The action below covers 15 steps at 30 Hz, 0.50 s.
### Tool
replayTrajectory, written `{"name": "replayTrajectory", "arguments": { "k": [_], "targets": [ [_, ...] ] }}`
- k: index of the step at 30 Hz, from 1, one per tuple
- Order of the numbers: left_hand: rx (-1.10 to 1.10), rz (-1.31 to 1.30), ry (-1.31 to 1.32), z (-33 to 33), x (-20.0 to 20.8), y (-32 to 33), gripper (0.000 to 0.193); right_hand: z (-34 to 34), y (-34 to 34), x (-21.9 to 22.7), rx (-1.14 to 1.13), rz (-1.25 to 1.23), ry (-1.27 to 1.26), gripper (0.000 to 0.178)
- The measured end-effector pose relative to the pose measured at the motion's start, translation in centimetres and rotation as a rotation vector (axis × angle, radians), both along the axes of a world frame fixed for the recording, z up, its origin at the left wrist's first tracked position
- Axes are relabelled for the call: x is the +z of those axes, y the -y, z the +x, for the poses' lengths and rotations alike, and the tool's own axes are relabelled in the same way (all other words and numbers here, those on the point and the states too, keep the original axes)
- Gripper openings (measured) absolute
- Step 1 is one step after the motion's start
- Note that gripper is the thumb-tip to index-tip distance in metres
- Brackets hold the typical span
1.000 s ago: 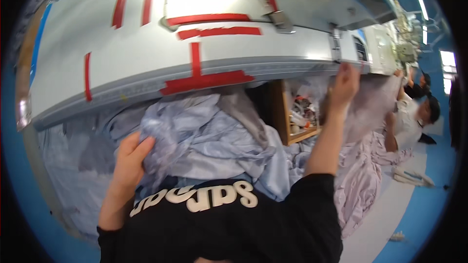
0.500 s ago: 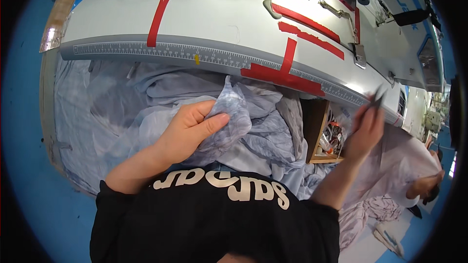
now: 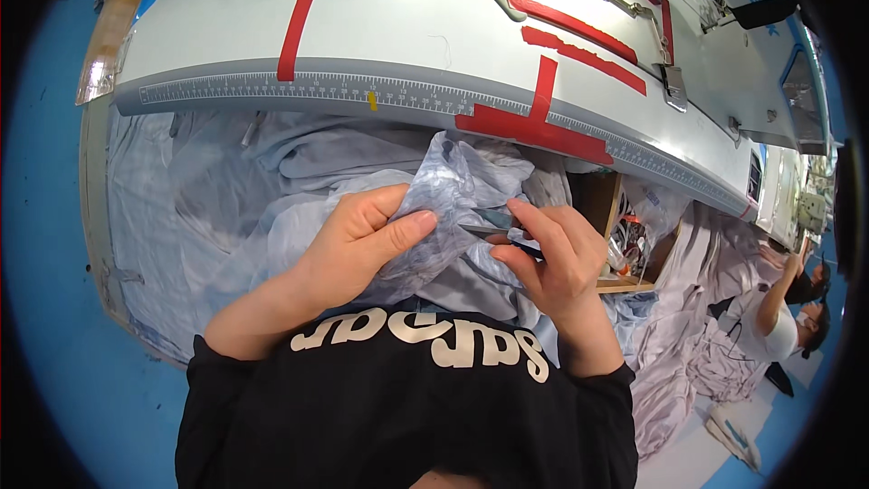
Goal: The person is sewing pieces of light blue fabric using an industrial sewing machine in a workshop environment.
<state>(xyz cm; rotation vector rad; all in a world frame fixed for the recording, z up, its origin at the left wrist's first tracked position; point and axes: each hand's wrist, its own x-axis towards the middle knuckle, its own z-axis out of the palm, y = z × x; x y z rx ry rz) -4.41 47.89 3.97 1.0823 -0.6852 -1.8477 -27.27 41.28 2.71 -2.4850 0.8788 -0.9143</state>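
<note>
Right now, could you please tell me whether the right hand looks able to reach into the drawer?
Probably yes: the drawer lies open beside the right hand, its inside partly in view. However, that hand holds snips at the cloth, so its grip would likely need freeing first.

From the wearer's head, the left of two fisheye cameras looks steeply down over the shirt, with the cloth close at mid-frame, the bench across the top and floor along the curved left rim.
</note>
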Motion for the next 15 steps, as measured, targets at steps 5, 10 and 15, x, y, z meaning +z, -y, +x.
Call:
{"name": "replayTrajectory", "arguments": {
  "k": [5,10,15],
  "targets": [
    [-0.023,-0.014,0.001,0.02,-0.19,-0.07,0.028,0.29,-0.19,0.28,0.044,-0.041,-0.054,0.039],
    [-0.022,-0.018,-0.014,-0.07,-0.51,-0.19,0.028,0.62,-0.37,0.61,0.053,0.001,-0.079,0.039],
    [-0.06,0.008,0.003,-0.07,-0.93,-0.27,0.027,0.46,-0.52,0.36,0.041,0.006,-0.085,0.037]
  ]
}}
